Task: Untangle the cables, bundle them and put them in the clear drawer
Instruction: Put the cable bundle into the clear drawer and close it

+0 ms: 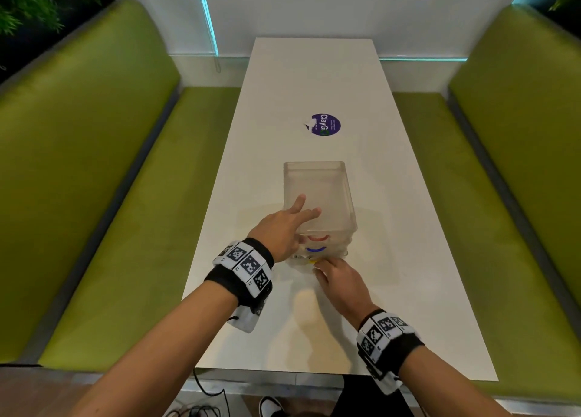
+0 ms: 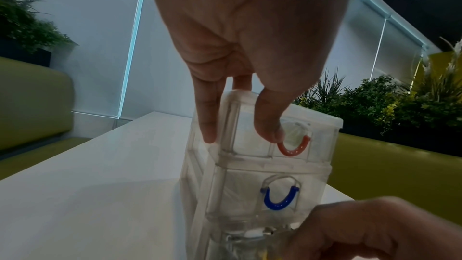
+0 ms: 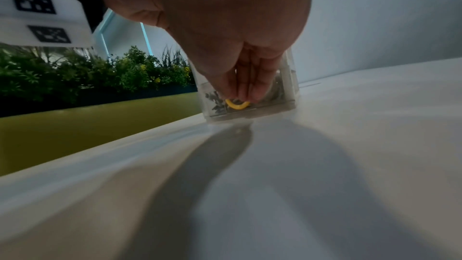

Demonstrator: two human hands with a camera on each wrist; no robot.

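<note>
A clear three-drawer unit (image 1: pixel 317 177) stands on the white table (image 1: pixel 408 228). Its drawers have a red handle (image 1: pixel 317 238), a blue handle (image 1: pixel 316 249) and a yellow handle (image 1: pixel 312 262) at the bottom. My left hand (image 1: pixel 292 221) rests on the unit's near left top corner with straight fingers. In the left wrist view its thumb (image 2: pixel 271 126) presses the front beside the red handle (image 2: pixel 293 148). My right hand (image 1: pixel 323 265) pinches the yellow handle (image 3: pixel 237 104). Dark cable shapes (image 3: pixel 215 98) show through the bottom drawer's front. A white plug-like piece (image 2: pixel 252 233) shows there too.
A round purple sticker (image 1: pixel 326 124) lies on the table beyond the unit. Green benches (image 1: pixel 110 196) run along both long sides. A black cable (image 1: pixel 201 407) lies on the floor below the table's near edge.
</note>
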